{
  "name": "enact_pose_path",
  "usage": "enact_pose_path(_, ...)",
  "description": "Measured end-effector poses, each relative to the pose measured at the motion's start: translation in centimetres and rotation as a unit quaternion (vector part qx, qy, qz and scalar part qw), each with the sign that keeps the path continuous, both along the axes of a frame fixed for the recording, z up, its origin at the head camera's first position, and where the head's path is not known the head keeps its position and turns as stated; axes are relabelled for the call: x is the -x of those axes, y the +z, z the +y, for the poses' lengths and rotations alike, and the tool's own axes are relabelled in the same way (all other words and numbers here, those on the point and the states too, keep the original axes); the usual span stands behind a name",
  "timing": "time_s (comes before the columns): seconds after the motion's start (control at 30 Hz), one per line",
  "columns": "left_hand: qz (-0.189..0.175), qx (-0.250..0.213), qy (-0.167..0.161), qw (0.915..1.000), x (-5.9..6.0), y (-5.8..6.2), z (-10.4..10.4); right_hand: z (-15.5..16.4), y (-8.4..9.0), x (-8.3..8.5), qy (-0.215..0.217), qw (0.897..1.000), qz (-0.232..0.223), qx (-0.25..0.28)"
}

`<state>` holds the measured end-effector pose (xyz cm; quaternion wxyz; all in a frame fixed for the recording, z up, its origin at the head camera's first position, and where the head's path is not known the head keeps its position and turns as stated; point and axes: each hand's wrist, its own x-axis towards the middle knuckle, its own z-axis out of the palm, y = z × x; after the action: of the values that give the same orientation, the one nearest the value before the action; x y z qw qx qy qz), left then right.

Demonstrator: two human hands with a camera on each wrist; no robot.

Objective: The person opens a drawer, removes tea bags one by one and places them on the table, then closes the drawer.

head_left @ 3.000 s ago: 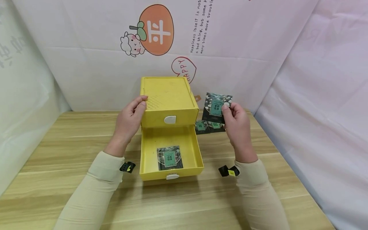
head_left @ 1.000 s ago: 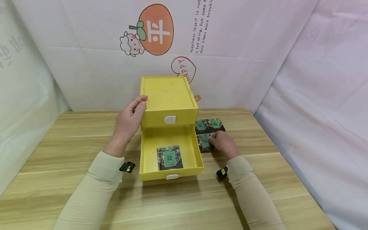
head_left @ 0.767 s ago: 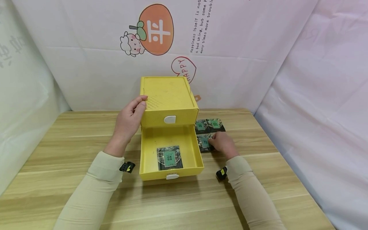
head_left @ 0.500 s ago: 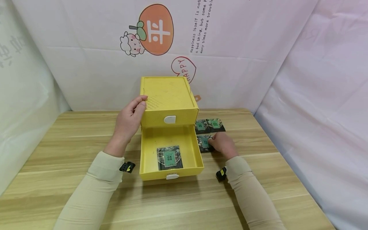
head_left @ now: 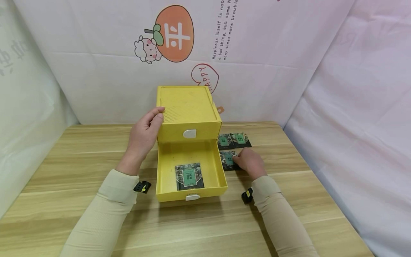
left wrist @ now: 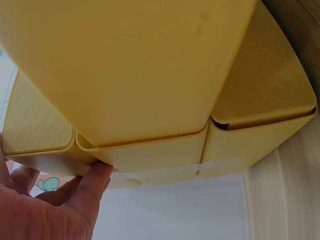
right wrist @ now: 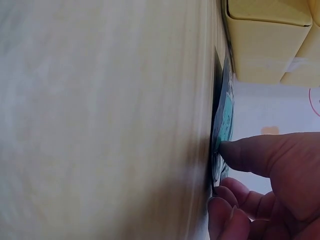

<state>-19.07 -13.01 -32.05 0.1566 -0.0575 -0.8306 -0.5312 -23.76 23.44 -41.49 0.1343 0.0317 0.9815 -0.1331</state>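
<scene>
A yellow two-drawer box (head_left: 187,107) stands on the wooden table (head_left: 80,150). Its lower drawer (head_left: 222,171) is pulled out, and one dark packet with a green label (head_left: 189,176) lies flat inside. My left hand (head_left: 151,123) grips the box's upper left edge; in the left wrist view its thumb (left wrist: 92,185) rests under the box (left wrist: 150,65). My right hand (head_left: 244,160) lies on the table right of the drawer and pinches a like packet (head_left: 227,159). In the right wrist view the thumb (right wrist: 260,150) presses its label (right wrist: 225,115) and fingers curl at its edge.
Two more packets (head_left: 234,140) lie side by side on the table just behind my right hand, next to the box. White and pink sheets with printed cartoons close off the back and both sides. The table's right edge (head_left: 321,185) runs near my right arm.
Three seconds ago my right hand held the packet up beside the box; now the packet is down on the table under that hand. Over the last second nothing has visibly moved. The left hand stays put.
</scene>
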Motion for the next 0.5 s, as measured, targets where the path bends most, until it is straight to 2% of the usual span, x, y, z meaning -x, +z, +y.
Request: enact_pose_path(0.5,-0.003,0.000,0.002,1.0000,-0.09,0.07,0.06,-0.24,0.80,-0.26,-0.003,1.000,0.014,0.018)
